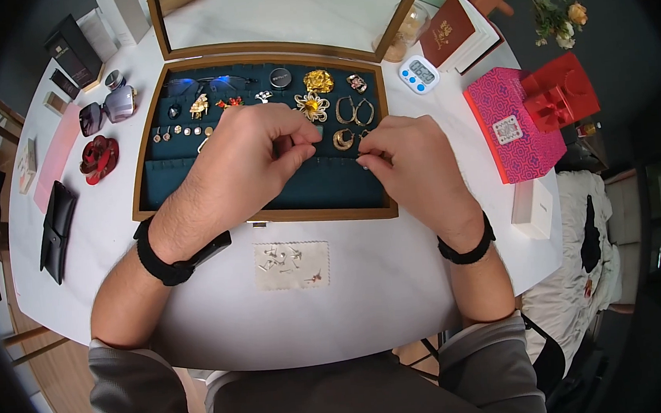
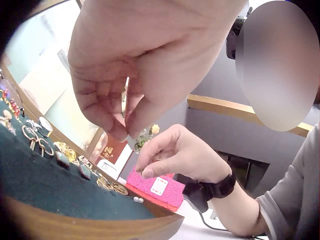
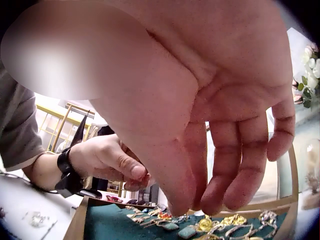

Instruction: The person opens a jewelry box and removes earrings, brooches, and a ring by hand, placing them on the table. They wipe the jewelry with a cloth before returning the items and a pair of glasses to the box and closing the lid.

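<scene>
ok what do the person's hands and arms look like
The left hand and right hand are ungloved. Each wrist wears a wide black strap with a dark device attached, and the short fabric sleeves are grey, with a paler edge.

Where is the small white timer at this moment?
In the head view, the timer is on the right side of the table, between the jewelry box and the dark red book.

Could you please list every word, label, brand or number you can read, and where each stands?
None reads surely:
Timer: digits blurred.
Red book: gold characters, blurred.
Black box: lettering too small.
Tall white box: lettering too small.
Playing card: corner marks too small.
</scene>
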A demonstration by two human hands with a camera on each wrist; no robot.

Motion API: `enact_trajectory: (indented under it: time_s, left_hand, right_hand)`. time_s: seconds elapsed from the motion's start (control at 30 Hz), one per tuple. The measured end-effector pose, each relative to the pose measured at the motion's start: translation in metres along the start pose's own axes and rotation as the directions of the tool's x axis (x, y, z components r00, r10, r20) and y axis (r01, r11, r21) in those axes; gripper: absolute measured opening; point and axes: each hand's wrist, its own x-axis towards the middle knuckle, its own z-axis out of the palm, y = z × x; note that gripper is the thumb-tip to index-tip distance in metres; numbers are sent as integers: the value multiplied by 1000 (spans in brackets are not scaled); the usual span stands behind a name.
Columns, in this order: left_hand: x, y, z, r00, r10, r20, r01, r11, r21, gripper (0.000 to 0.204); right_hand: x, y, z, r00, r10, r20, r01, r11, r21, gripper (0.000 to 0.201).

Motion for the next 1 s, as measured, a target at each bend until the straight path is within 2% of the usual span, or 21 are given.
enact_trajectory:
  time_s: [0.07, 0.17, 0.87, 1.0]
  left_hand:
    - [0, -2, 1, 1000, 9, -18, -9, 1000, -14, 11]
    - [0, -5, 2, 999, 45, -21, -45, 999, 11, 12]
    - [-1, -3, 4, 999, 51, 0, -51, 998, 47, 9]
    - [-1, -2, 4, 999, 40, 5, -40, 999, 32, 9]
  right_hand:
    - [0, -2, 5, 998, -27, 53, 34, 991, -130, 3]
    - [1, -1, 9, 997, -47, 67, 58, 983, -172, 3]
    - [-2, 1, 18, 985, -71, 157, 107, 967, -232, 5]
    - [-2, 4, 14, 991, -89, 101, 109, 970, -215, 5]
